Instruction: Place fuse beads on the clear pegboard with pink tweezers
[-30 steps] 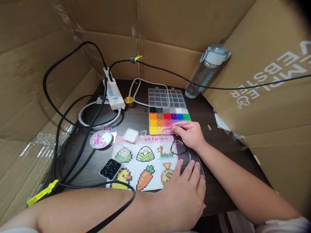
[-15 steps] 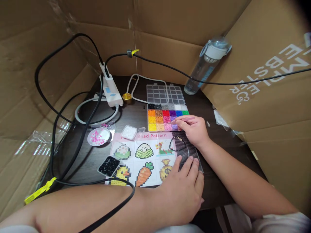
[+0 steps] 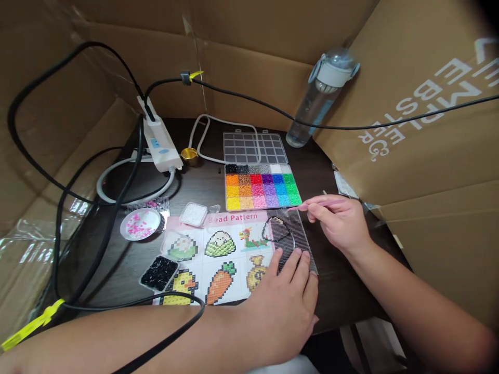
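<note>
My right hand (image 3: 345, 226) is closed on a pair of pink tweezers (image 3: 327, 201). Their tips point left, just above the top edge of the clear pegboard (image 3: 306, 244); whether they grip a bead is too small to tell. On the pegboard is a rounded outline of black beads (image 3: 265, 228), with a few pale beads inside its top. My left hand (image 3: 286, 296) lies open, fingertips resting on the pegboard's lower part and the pattern sheet (image 3: 237, 262). Behind them stands the bead box (image 3: 263, 189), its compartments filled with many colours.
Left of the sheet are a tray of black beads (image 3: 159, 274), a tray of white beads (image 3: 193, 214) and a round dish of pink beads (image 3: 140, 225). A power strip (image 3: 160, 143), black cables (image 3: 58, 208), a gold cup (image 3: 189, 157) and a water bottle (image 3: 315, 104) stand around; cardboard walls enclose the table.
My right hand with the tweezers has moved right and toward me, away from the bead box's pink compartment. My left hand stays on the pegboard. The view has shifted slightly.
</note>
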